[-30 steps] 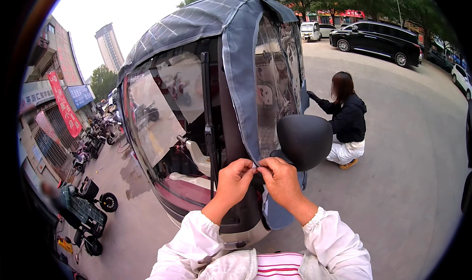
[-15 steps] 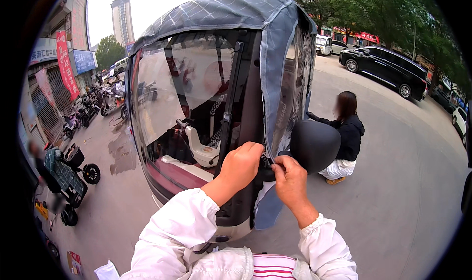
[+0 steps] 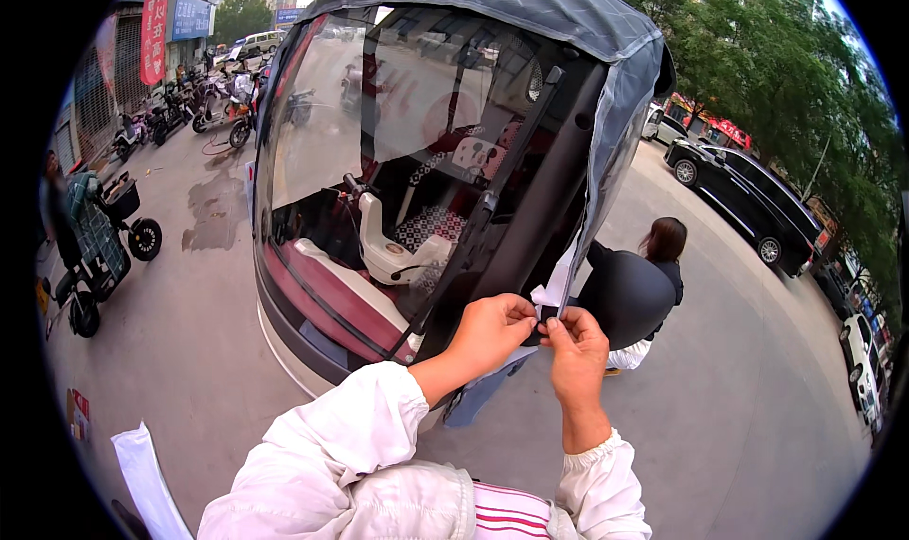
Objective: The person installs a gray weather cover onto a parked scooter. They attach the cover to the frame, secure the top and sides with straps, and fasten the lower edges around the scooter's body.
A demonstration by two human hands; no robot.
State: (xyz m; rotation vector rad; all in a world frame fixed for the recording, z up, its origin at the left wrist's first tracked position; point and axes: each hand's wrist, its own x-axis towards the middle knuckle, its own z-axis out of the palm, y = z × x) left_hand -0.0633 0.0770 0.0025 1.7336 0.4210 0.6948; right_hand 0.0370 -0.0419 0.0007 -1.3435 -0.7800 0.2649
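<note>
A small enclosed electric vehicle (image 3: pixel 398 284) with a clear windshield stands before me, draped over the top by a grey-blue quilted cover (image 3: pixel 502 5). The cover's edge flap (image 3: pixel 606 152) hangs down the front right corner, its pale inner side turned out near the bottom. My left hand (image 3: pixel 492 332) pinches the edge of this flap with thumb and fingertips. Close beside it, my right hand (image 3: pixel 579 351) pinches the same edge. A small dark piece shows between the fingertips; its kind is hidden. Right behind my right hand is a black rounded mirror housing (image 3: pixel 630 298).
Beyond the mirror a person (image 3: pixel 668 256) in dark top and white trousers is low beside the vehicle. At left stands a scooter (image 3: pixel 99 242) with a checked cover. A white sheet (image 3: pixel 147 483) lies lower left. A black van (image 3: pixel 743 199) is parked far right.
My view has shifted closer and tilted. Both hands remain together at the cover's edge, which is now folded so its pale inside shows. The crouching person is more hidden behind the mirror.
</note>
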